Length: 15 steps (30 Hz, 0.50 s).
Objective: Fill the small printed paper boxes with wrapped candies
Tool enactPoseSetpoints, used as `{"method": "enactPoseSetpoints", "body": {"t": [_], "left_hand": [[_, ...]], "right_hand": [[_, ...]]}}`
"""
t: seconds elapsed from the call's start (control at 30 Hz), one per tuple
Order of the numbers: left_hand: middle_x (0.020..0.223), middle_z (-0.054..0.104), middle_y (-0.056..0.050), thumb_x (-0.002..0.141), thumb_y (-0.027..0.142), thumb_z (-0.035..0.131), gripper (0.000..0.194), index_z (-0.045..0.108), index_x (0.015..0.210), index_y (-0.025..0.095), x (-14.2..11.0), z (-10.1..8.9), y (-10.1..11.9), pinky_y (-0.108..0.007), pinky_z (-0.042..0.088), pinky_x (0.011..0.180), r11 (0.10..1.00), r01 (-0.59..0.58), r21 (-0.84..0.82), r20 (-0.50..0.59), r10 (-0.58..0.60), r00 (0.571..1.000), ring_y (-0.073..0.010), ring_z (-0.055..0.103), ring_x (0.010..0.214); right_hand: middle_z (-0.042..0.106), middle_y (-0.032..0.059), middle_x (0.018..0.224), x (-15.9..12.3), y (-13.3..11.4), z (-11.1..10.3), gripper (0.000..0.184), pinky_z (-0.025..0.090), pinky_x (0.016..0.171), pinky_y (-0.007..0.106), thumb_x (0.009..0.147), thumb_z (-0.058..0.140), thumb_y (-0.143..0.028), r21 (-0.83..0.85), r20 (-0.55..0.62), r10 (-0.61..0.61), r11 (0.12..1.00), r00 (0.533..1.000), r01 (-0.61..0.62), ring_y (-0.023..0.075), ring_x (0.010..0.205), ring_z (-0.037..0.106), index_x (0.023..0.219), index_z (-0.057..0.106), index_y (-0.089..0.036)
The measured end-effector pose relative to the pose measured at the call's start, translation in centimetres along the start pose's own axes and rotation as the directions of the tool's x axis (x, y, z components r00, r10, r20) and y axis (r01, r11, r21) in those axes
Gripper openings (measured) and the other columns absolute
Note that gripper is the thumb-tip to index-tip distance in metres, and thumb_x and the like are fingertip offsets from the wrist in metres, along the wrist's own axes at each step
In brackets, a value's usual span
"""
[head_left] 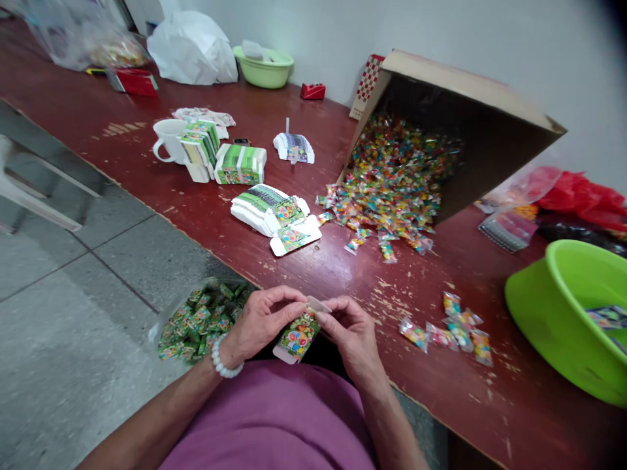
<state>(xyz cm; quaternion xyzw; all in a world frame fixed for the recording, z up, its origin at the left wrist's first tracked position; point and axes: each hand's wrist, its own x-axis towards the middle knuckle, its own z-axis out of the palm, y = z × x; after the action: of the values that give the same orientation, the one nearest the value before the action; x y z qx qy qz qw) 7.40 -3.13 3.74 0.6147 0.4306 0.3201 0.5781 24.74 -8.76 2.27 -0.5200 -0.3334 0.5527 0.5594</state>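
Note:
My left hand [262,320] and my right hand [350,336] hold a small printed cardboard carton [297,337], green with cartoon pictures, over the table's near edge. My left fingers pinch its upper end, and my right fingertips hold its pale open flap. A clear bag of green wrapped packets [200,321] lies just beyond my left hand. Several small foil-wrapped sweets [455,331] lie to the right of my right hand. Flattened cartons [269,210] are stacked farther up the dark red wooden table [313,281], next to a large spill of wrapped sweets [396,189].
A tipped cardboard box [470,111] opens onto the spill. A lime green basin [563,320] stands at the right, with another [263,66] at the back beside a white mug [169,139] and plastic bags [192,49]. The table's edge runs diagonally, with a tiled floor below.

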Motion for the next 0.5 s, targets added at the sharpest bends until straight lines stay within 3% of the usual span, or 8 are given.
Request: {"method": "enactPoseSetpoints", "body": {"t": [0.1, 0.2, 0.27, 0.4, 0.5], "left_hand": [[0.084, 0.073, -0.003, 0.083, 0.034, 0.071, 0.019, 0.070, 0.088, 0.015, 0.04, 0.07, -0.37, -0.024, 0.054, 0.073, 0.994, 0.039, -0.101, 0.019, -0.037, 0.999, -0.0153, 0.067, 0.077], [0.088, 0.074, -0.002, 0.081, 0.032, 0.073, 0.026, 0.065, 0.100, 0.017, 0.02, 0.21, -0.63, -0.025, 0.055, 0.074, 0.972, 0.078, -0.223, 0.034, -0.073, 0.997, -0.0154, 0.068, 0.079], [0.094, 0.074, -0.004, 0.083, 0.031, 0.071, 0.027, 0.067, 0.107, 0.018, -0.04, 0.20, -0.61, -0.027, 0.054, 0.079, 0.979, 0.072, -0.192, 0.062, -0.061, 0.996, -0.0162, 0.068, 0.085], [0.092, 0.073, -0.004, 0.086, 0.030, 0.068, 0.017, 0.074, 0.094, 0.016, -0.19, -0.03, -0.46, -0.025, 0.051, 0.082, 1.000, 0.010, -0.023, 0.065, -0.009, 0.998, -0.0162, 0.066, 0.087], [0.087, 0.072, -0.003, 0.084, 0.031, 0.070, 0.019, 0.072, 0.093, 0.015, -0.25, -0.12, -0.71, -0.024, 0.052, 0.073, 0.997, 0.048, -0.065, 0.071, -0.043, 0.997, -0.0152, 0.064, 0.079]], "right_hand": [[0.068, 0.0000, 0.074, -0.01, 0.00, -0.14, 0.020, 0.050, 0.067, 0.027, 0.072, 0.083, -0.036, -0.037, 0.013, -0.050, 0.998, 0.999, 0.051, 0.0149, 0.069, 0.060, 0.076, 0.071, -0.020], [0.065, -0.0009, 0.073, 0.00, 0.21, -0.38, 0.015, 0.046, 0.066, 0.026, 0.076, 0.080, -0.032, -0.092, 0.037, -0.103, 0.990, 0.994, 0.106, 0.0142, 0.069, 0.058, 0.076, 0.071, -0.020], [0.064, -0.0009, 0.073, -0.02, 0.35, -0.56, 0.012, 0.045, 0.067, 0.026, 0.078, 0.077, -0.031, -0.136, 0.061, -0.122, 0.982, 0.991, 0.130, 0.0142, 0.070, 0.057, 0.077, 0.071, -0.021], [0.062, 0.0000, 0.074, -0.07, 0.61, -0.86, 0.012, 0.044, 0.069, 0.028, 0.083, 0.073, -0.030, -0.215, 0.104, -0.141, 0.963, 0.985, 0.161, 0.0154, 0.072, 0.056, 0.077, 0.070, -0.021], [0.062, 0.0006, 0.075, -0.12, 0.74, -1.01, 0.013, 0.044, 0.068, 0.029, 0.084, 0.072, -0.032, -0.266, 0.135, -0.145, 0.948, 0.980, 0.176, 0.0158, 0.071, 0.056, 0.077, 0.070, -0.021]]}}
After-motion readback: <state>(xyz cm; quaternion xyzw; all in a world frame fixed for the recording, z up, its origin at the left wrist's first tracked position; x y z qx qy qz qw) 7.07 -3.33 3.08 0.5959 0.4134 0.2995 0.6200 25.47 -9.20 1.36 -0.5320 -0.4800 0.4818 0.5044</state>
